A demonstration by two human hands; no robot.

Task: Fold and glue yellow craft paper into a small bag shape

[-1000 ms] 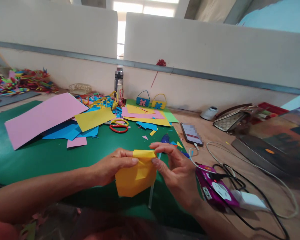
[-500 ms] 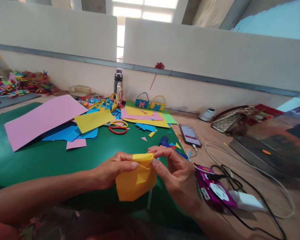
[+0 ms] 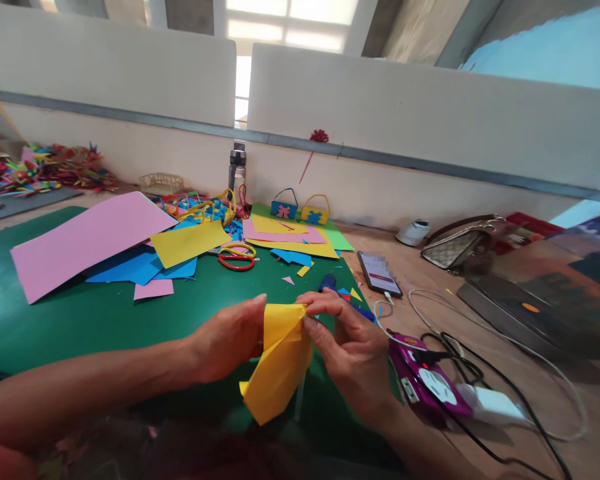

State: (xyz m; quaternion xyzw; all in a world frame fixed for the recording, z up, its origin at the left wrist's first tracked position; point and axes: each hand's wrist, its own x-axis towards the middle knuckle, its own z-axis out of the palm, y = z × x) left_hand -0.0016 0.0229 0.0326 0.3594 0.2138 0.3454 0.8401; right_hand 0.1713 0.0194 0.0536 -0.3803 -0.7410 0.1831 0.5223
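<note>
Yellow paper (image 3: 280,367) has swung round since the last frame: its lower part hangs steeper now, with a small flap poking out at lower left, and our left thumb has come up off the front of it. Our right hand (image 3: 353,340) looks like the anchor, thumb and fingertips pinched together on the top right corner. Left grip's harder to call: our left hand (image 3: 227,340) sits right beside the top left edge, thumb raised, fingers partly hidden, so we can't tell if they've got hold of anything.

The paper's up in the air over the near side of the green worktop (image 3: 220,293). Scissors (image 3: 237,259) lie farther off, just left of centre, and two little paper bags (image 3: 315,215) stand at the far side.

We'd guess we're mid-fold, shaping the top band. If so, the next move calls for keeping that right pinch steady while the left fingers square up the loose edge, without creasing the hanging part.
</note>
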